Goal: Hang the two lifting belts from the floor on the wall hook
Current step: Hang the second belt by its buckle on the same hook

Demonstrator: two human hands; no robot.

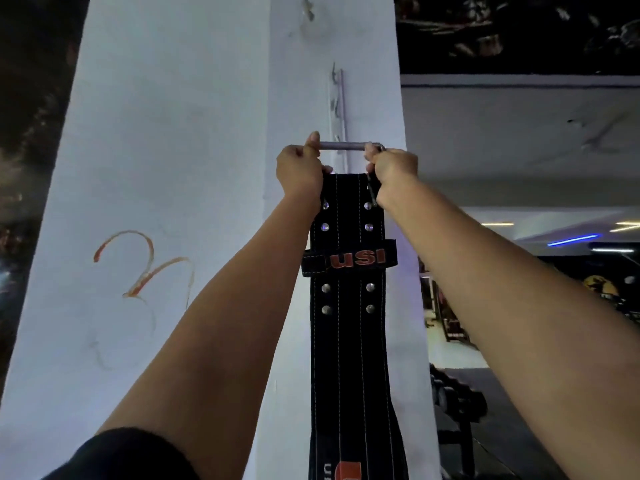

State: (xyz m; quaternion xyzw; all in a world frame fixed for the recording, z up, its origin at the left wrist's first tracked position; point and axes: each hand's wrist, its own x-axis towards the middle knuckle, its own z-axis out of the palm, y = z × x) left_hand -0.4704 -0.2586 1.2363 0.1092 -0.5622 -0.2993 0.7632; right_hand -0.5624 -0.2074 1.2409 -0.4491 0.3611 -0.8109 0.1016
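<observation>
A black lifting belt (348, 341) with white stitching, metal rivets and red "USI" lettering hangs straight down in front of a white pillar (173, 168). Its grey metal buckle bar (341, 145) is at the top, level with the lowest hook of a metal hook rail (336, 109) fixed on the pillar. My left hand (300, 171) grips the left end of the buckle and belt top. On the other end of the buckle my right hand (393, 171) is closed. Only one belt is in view.
The pillar carries an orange scribble (138, 265) on its left face. To the right, a dim gym room opens with ceiling lights (573, 239), dumbbells on a rack (457, 400) low down and equipment further back.
</observation>
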